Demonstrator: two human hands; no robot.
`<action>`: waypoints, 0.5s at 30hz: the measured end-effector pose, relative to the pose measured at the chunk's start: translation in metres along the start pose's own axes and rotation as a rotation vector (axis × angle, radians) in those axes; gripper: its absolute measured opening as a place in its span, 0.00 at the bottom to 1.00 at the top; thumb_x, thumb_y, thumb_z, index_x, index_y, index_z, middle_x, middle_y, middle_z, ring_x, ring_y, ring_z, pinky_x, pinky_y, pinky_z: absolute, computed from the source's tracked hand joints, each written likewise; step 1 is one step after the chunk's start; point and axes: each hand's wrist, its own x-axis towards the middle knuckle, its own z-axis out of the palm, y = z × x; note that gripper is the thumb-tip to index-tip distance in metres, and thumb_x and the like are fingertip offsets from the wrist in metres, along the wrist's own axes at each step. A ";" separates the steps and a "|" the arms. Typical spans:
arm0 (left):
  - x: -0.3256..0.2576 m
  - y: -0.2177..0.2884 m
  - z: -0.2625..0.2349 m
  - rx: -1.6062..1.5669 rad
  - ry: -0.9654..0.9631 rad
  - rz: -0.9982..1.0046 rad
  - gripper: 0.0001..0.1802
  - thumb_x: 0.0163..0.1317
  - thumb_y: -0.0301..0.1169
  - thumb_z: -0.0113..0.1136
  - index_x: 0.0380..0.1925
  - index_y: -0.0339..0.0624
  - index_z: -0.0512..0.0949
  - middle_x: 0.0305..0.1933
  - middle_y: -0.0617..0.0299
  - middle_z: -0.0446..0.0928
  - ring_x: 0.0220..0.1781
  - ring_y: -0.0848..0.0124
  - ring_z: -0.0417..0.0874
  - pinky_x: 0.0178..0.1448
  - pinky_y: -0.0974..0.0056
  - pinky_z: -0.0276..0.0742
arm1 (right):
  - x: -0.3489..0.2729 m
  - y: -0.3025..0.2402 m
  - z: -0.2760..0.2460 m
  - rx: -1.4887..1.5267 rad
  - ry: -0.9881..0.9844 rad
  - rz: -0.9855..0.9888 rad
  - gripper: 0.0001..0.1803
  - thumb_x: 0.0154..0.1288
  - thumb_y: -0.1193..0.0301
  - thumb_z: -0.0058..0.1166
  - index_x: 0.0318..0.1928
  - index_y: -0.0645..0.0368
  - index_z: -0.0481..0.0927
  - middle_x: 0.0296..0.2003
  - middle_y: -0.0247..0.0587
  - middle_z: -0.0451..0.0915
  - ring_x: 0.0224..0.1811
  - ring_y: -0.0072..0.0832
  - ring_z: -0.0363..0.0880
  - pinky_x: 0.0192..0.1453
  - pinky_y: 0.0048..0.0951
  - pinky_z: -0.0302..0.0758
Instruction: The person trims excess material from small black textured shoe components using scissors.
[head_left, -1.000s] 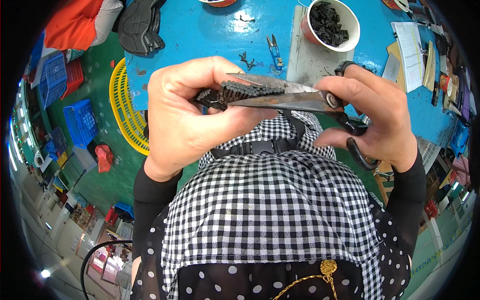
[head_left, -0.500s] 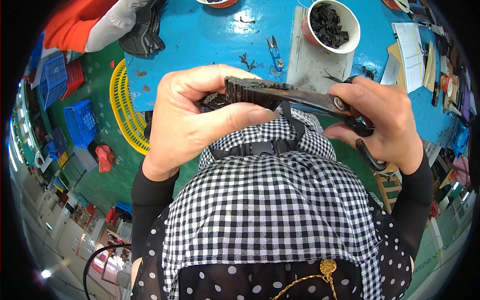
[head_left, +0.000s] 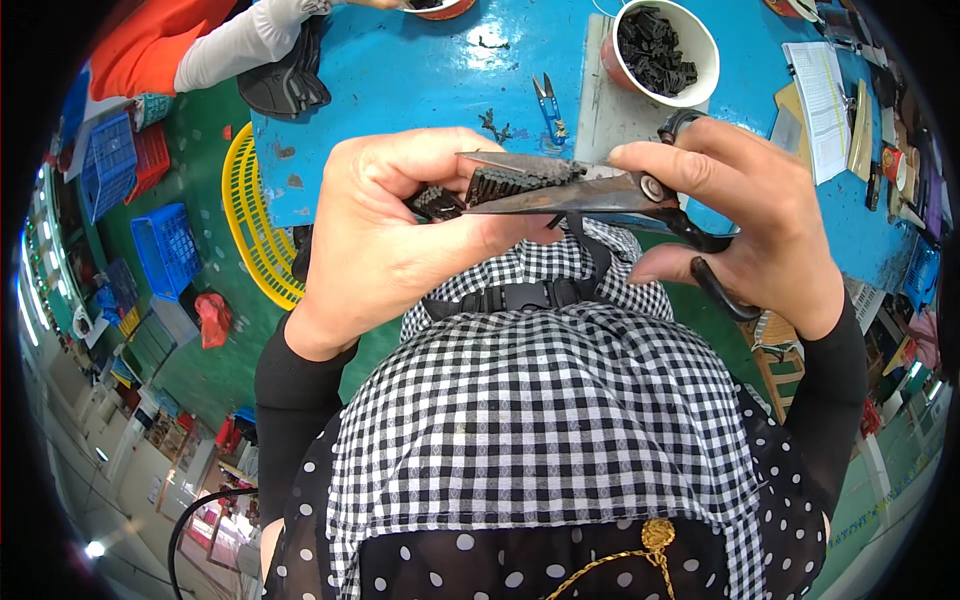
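My left hand (head_left: pixel 365 235) pinches a black ridged piece (head_left: pixel 520 183), which looks like rubber, between thumb and fingers. Its inner end is hidden in the palm. In my right hand (head_left: pixel 765 205) is a pair of scissors (head_left: pixel 610 197) with dark, worn blades and black handles. The blades are spread, one on the far side of the black piece and one on the near side, their tips pointing at my left hand. My right index finger lies along the scissors near the pivot, and the thumb is by the lower handle loop.
On the blue table (head_left: pixel 400 90) stand a bowl (head_left: pixel 708 60) of black pieces, thread snips (head_left: pixel 548 108) and black scraps (head_left: pixel 495 126). A co-worker's sleeve (head_left: pixel 235 52) reaches over the far left, near dark ridged items (head_left: pixel 285 88). A yellow basket (head_left: pixel 240 215) stands left; papers (head_left: pixel 818 110) lie right.
The scissors' blades have spread apart around the black piece, and my right fingers have opened wider. At the far left the co-worker's arm has moved to the right, toward another bowl.
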 end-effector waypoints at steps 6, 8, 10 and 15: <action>-0.001 0.004 0.000 0.033 -0.019 0.013 0.02 0.49 0.17 0.56 0.25 0.30 0.74 0.25 0.56 0.78 0.27 0.68 0.81 0.32 0.71 0.77 | -0.003 0.001 -0.001 0.005 -0.027 -0.011 0.32 0.28 0.60 0.67 0.41 0.57 0.75 0.21 0.35 0.70 0.21 0.29 0.71 0.23 0.26 0.66; -0.002 0.004 0.000 0.028 -0.019 0.010 0.02 0.49 0.17 0.56 0.25 0.30 0.74 0.25 0.56 0.78 0.27 0.69 0.81 0.32 0.71 0.77 | -0.005 0.001 0.000 0.003 -0.026 -0.033 0.28 0.31 0.64 0.68 0.38 0.59 0.74 0.20 0.35 0.70 0.20 0.30 0.71 0.22 0.26 0.66; -0.003 0.003 -0.002 0.036 -0.018 -0.024 0.02 0.48 0.16 0.55 0.24 0.31 0.74 0.24 0.57 0.78 0.26 0.69 0.81 0.32 0.72 0.76 | -0.007 0.000 0.000 0.010 -0.030 -0.028 0.27 0.32 0.65 0.67 0.37 0.59 0.74 0.20 0.36 0.70 0.20 0.31 0.70 0.22 0.27 0.66; -0.003 0.001 -0.005 0.012 -0.045 -0.061 0.04 0.48 0.18 0.57 0.26 0.31 0.76 0.25 0.58 0.78 0.28 0.73 0.80 0.33 0.73 0.75 | -0.008 -0.002 0.000 0.018 -0.022 -0.013 0.24 0.34 0.67 0.67 0.35 0.60 0.74 0.19 0.37 0.70 0.18 0.32 0.70 0.21 0.27 0.65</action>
